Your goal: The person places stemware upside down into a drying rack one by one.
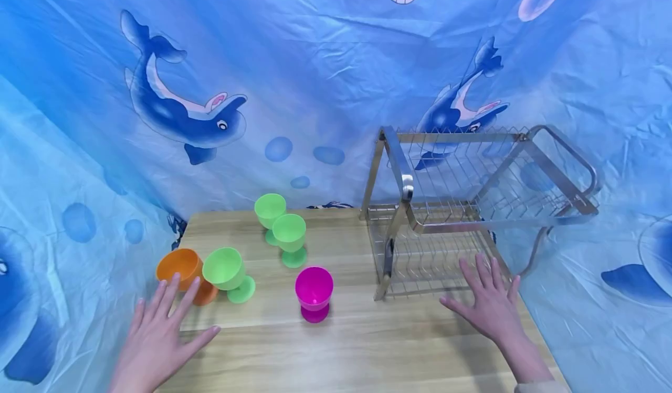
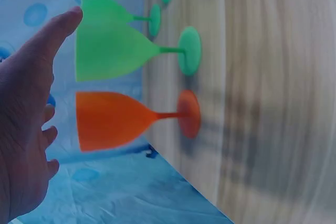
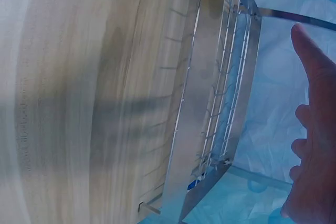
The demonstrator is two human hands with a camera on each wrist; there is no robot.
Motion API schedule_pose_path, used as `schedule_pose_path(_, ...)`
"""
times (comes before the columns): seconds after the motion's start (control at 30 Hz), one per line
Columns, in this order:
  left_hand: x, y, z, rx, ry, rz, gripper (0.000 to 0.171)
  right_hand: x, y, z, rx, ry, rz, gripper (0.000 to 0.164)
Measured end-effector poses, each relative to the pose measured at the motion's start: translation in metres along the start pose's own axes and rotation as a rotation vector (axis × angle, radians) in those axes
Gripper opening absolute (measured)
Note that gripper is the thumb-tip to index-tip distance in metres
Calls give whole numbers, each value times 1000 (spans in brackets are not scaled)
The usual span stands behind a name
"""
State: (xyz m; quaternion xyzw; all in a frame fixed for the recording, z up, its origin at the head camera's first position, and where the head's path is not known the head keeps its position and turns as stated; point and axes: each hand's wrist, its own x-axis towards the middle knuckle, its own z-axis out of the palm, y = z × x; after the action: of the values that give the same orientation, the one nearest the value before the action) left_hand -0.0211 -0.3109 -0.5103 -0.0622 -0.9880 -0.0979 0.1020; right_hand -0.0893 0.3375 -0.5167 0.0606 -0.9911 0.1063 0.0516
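My left hand [image 1: 160, 332] is spread with straight fingers at the near left, its fingertips overlapping the orange goblet [image 1: 179, 267] in the head view. In the left wrist view the orange goblet [image 2: 113, 121] stands upright beside the fingers, with a green goblet [image 2: 115, 51] just past it. That green goblet [image 1: 224, 269] and a magenta goblet [image 1: 314, 288] stand further right on the table. Two more green goblets [image 1: 270, 210] [image 1: 289, 234] are at the back. My right hand [image 1: 490, 308], fingers spread and holding nothing, hovers before the metal dish rack [image 1: 406, 189].
The two-tier wire rack [image 3: 210, 98] stands at the table's back right, its upper tier jutting rightward. Beneath everything is a light wooden table [image 1: 357, 352]. Blue sheeting [image 1: 315, 90] printed with dolphins hangs behind it and along both sides.
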Motion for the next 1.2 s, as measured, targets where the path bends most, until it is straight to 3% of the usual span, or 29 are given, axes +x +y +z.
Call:
schedule_pose_path(0.37, 38, 37, -5, -15, 19, 171, 113, 2, -14, -5, 56, -5, -41, 110)
schedule_pose_path(0.77, 85, 83, 9, -204, -84, 348, 120, 1, -34, -2, 132, -45, -67, 107)
schedule_pose_path(1.07, 108, 102, 31, -363, -245, 333, 128, 0, -46, 7, 221, -67, -115, 106)
schedule_pose_path(1.2, 114, 111, 39, -410, -272, 342, 127, -3, -51, 12, 230, -64, -131, 105)
